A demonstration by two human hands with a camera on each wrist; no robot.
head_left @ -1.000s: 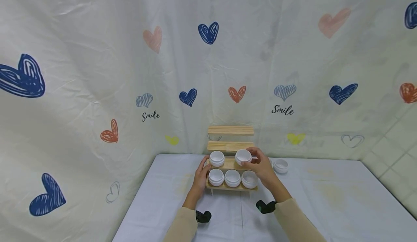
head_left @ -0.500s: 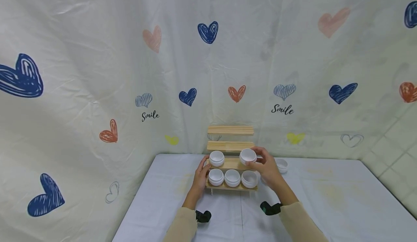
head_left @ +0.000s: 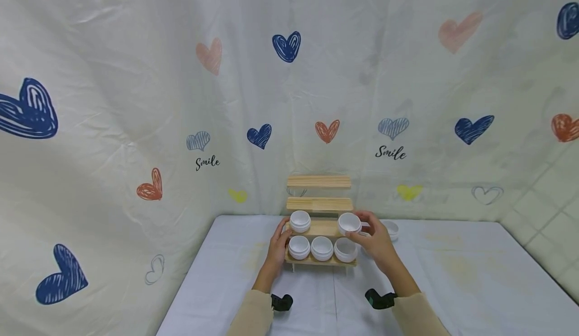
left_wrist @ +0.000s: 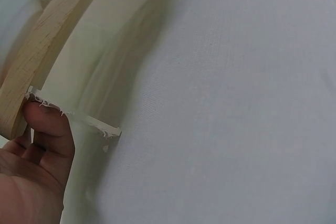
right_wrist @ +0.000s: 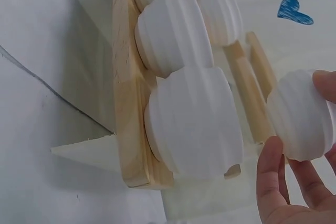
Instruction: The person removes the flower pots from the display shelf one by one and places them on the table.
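Note:
A tiered wooden stand (head_left: 319,204) bears small white bowls in the head view. My left hand (head_left: 277,245) grips its left end; in the left wrist view, curled fingers (left_wrist: 50,119) touch the wooden shelf (left_wrist: 52,30) beside a thin white leg. At the right end of the second tier, my right hand (head_left: 377,240) pinches a white bowl (head_left: 350,223) between thumb and fingers. Seen from the right wrist, that bowl (right_wrist: 299,116) has ribbed sides. Another bowl (head_left: 300,221) sits at the tier's left end, and three bowls (head_left: 322,248) line the lowest tier.
One more white bowl (head_left: 391,229) stands on the white-covered table (head_left: 452,275), behind my right hand and partly hidden. The stand's two upper tiers bear no bowls. Behind it hangs a white heart-printed curtain (head_left: 253,90).
My right hand has moved rightward with the bowl, which is now at the right end of the second tier. My left hand has stayed on the stand.

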